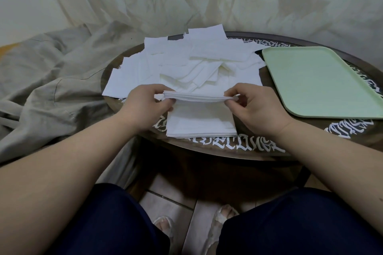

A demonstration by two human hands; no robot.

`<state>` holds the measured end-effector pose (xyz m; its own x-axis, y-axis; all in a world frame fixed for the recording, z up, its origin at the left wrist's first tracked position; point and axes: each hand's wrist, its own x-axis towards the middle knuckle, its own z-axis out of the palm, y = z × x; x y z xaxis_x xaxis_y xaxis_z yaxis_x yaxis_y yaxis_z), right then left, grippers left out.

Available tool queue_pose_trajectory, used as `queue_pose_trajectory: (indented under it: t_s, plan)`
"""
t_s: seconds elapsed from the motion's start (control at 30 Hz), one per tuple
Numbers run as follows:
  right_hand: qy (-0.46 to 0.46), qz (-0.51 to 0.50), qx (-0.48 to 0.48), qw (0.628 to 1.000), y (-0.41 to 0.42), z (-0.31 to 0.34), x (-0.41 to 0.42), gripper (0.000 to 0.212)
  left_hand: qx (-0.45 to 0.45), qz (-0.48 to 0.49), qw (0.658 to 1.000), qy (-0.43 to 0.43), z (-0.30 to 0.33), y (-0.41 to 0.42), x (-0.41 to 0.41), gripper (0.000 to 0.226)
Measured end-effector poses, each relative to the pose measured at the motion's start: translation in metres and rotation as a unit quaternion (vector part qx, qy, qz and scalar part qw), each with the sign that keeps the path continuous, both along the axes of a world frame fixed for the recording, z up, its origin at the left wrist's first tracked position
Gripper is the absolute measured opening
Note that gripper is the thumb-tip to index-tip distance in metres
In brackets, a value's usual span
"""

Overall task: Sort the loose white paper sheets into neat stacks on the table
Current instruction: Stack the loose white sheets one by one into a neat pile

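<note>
We are pinching a small bundle of sheets [199,97] between left hand [145,102] and right hand [251,103], squaring edges above the near stack [201,122].

1. We see two bare forearms reaching in from the lower corners of the frame; no sleeves, watches or rings show.
2. Our left hand [145,103] and right hand [251,105] wear no gloves.
3. Dark navy trousers [290,223] cover both thighs along the bottom edge.
4. Pale open-toed slippers [215,227] show at bottom centre.
</note>
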<state>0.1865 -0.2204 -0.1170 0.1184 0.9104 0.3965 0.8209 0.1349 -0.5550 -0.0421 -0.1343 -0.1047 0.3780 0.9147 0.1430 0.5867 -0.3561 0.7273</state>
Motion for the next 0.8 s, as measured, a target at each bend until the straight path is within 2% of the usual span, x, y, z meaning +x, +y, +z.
queue_pose_trajectory:
  t_s: [0.13, 0.2, 0.27, 0.33, 0.4, 0.5, 0.63, 0.8]
  plan:
    - [0.04, -0.004, 0.067, 0.997, 0.004, 0.002, -0.001, 0.007, -0.019, 0.009, 0.993, -0.112, 0.012, -0.003, 0.0, 0.017]
    - [0.051, -0.005, 0.089, 0.995, 0.005, 0.0, 0.001, 0.009, -0.062, 0.018, 0.983, -0.173, 0.015, -0.005, 0.004, 0.02]
    - [0.041, 0.004, 0.086, 0.995, 0.005, -0.002, 0.003, 0.007, -0.16, 0.048, 0.951, -0.261, 0.016, -0.004, 0.008, 0.028]
    - [0.009, 0.017, 0.083, 0.996, 0.005, -0.005, 0.005, 0.005, -0.245, 0.087, 0.909, -0.325, 0.016, -0.001, 0.011, 0.023]
    - [-0.01, 0.026, 0.077, 0.997, 0.004, -0.006, 0.006, 0.005, -0.29, 0.113, 0.891, -0.33, 0.012, 0.002, 0.012, 0.008]
    - [-0.022, 0.034, 0.078, 0.996, 0.003, -0.007, 0.007, 0.006, -0.333, 0.151, 0.876, -0.314, 0.006, 0.008, 0.01, 0.015]
    - [-0.027, 0.031, 0.099, 0.994, 0.004, -0.007, 0.006, 0.003, -0.399, 0.167, 0.84, -0.328, 0.008, 0.009, 0.005, 0.014]
    - [-0.021, 0.045, 0.103, 0.993, 0.002, -0.005, 0.003, 0.004, -0.451, 0.118, 0.85, -0.245, 0.006, 0.004, 0.004, 0.01]
